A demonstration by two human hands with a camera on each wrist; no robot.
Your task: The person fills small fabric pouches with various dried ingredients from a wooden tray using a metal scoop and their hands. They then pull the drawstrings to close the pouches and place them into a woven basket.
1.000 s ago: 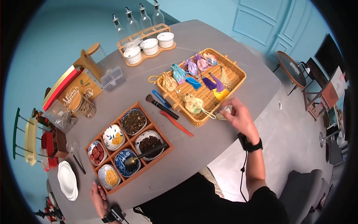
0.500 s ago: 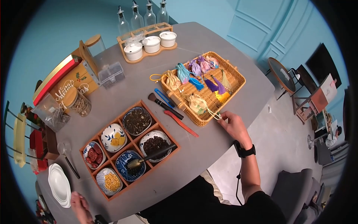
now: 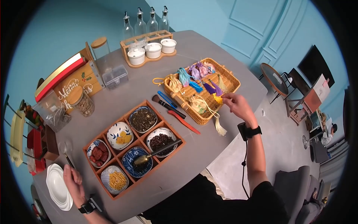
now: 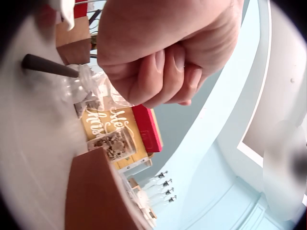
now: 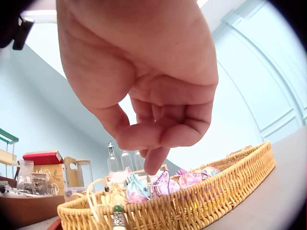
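My right hand (image 3: 240, 109) hovers at the near right corner of a wicker basket (image 3: 185, 108). In the right wrist view its fingers (image 5: 184, 135) are loosely bent, with thumb and index tips close together and nothing visible between them. A cream drawstring pouch (image 3: 197, 104) lies in the basket's near end. Its cream tassel (image 3: 220, 127) hangs over the rim onto the table. My left hand (image 3: 74, 183), fingers loosely curled and holding nothing, is beside the white oval dishes (image 3: 56, 186) and overlaps their edge in the head view.
A wooden divided tray (image 3: 163, 164) holds several bowls of dried ingredients and a dark-handled brass scoop (image 3: 141, 159). A brush (image 3: 162, 102), blue cutter (image 3: 166, 99) and red tool (image 3: 184, 122) lie between tray and basket. Bottles (image 3: 140, 26) and lidded white pots (image 3: 153, 50) stand behind.
My right hand has let go of the cream tassel at the basket's corner and moved up and back. My left hand has shifted left from the tray toward the white dishes.
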